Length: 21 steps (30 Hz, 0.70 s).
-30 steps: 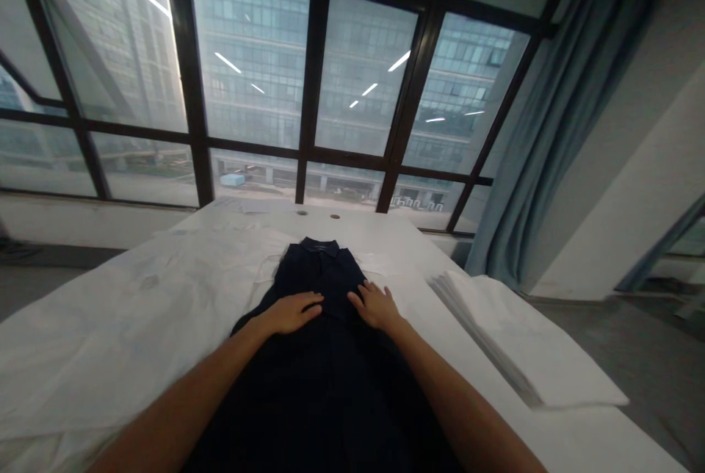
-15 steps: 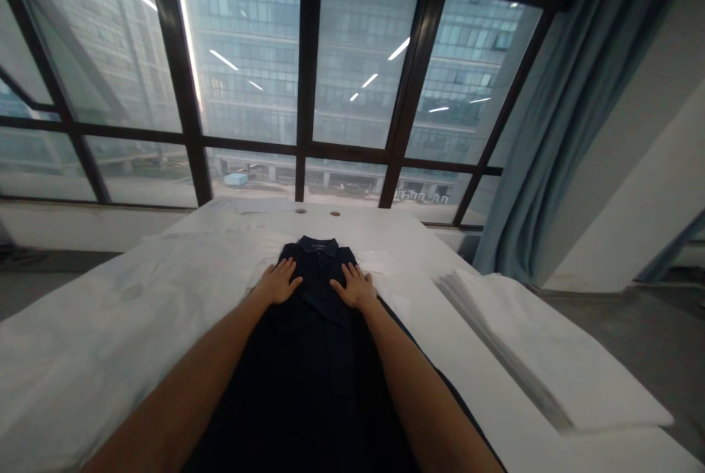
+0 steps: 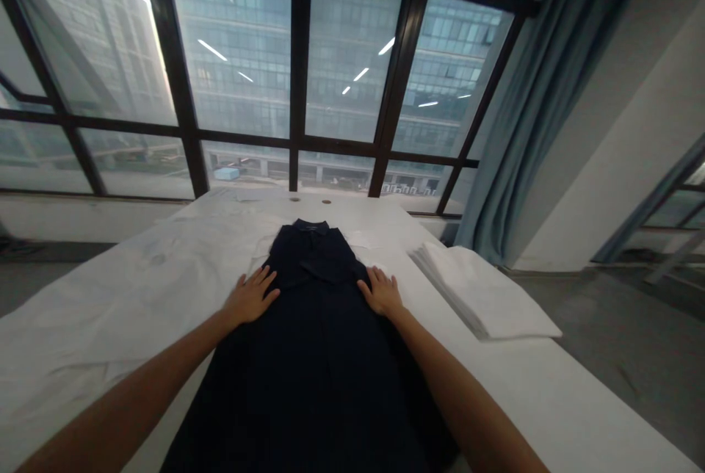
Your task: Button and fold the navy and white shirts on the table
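A dark navy collared shirt (image 3: pixel 324 355) lies spread on the white table (image 3: pixel 529 399), its collar pointing toward the window. On its left edge my left hand (image 3: pixel 252 295) rests flat, fingers spread. My right hand (image 3: pixel 382 292) lies on the opposite edge with its fingers apart, partly over the table. Neither hand grasps the fabric. What look like the shirt's sleeves are folded across its upper part, though the dark cloth makes the folds hard to make out. Under the shirt's upper end, pale flat material (image 3: pixel 363 239) shows at the side.
Crumpled white translucent sheeting (image 3: pixel 126 297) covers the table's left side. A stack of white sheets (image 3: pixel 490 293) sits near the right edge. Two round holes are at the table's far end, before a dark-framed window (image 3: pixel 300 54). A blue curtain (image 3: pixel 512 135) hangs at right.
Both hands have moved down from the shirt's shoulders and farther apart, to its side edges. The view has shifted, and more of the shirt's upper part shows.
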Motion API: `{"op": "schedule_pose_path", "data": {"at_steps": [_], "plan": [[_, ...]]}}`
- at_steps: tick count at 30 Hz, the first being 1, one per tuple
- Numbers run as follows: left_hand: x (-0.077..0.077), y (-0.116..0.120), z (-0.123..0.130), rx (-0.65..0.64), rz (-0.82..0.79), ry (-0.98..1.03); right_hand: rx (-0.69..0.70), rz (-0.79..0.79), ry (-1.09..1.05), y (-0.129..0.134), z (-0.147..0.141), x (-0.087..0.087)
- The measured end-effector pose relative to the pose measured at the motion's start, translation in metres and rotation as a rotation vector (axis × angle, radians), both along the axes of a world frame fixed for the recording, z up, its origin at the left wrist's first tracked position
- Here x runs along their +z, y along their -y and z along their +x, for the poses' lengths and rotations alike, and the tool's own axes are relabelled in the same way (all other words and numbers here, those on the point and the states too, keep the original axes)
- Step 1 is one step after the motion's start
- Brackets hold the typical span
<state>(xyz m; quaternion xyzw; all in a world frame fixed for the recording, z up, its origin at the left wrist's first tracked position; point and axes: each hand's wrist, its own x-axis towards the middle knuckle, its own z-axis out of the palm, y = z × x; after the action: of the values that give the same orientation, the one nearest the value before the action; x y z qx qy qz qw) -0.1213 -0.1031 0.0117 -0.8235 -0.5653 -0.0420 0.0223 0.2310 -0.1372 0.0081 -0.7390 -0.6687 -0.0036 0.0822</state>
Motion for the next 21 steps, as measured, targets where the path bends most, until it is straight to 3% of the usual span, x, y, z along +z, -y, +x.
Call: {"op": "schedule_pose_path", "data": {"at_steps": [4, 7, 12, 18, 21], "plan": [[0.016, 0.035, 0.0, 0.14, 0.074, -0.044, -0.087, 0.094, 0.007, 0.029, 0.006, 0.013], [0.026, 0.068, -0.011, 0.249, 0.043, -0.038, -0.141, -0.02, -0.053, 0.054, 0.021, 0.026], [0.026, 0.107, -0.038, 0.404, -0.184, 0.028, -0.12, -0.215, -0.218, 0.088, 0.05, 0.033], [0.021, 0.125, -0.067, 0.293, -0.382, 0.239, -0.07, -0.334, -0.487, 0.114, 0.056, 0.039], [0.028, 0.132, -0.068, 0.283, -0.471, 0.408, -0.029, -0.355, -0.612, 0.121, 0.059, 0.041]]}}
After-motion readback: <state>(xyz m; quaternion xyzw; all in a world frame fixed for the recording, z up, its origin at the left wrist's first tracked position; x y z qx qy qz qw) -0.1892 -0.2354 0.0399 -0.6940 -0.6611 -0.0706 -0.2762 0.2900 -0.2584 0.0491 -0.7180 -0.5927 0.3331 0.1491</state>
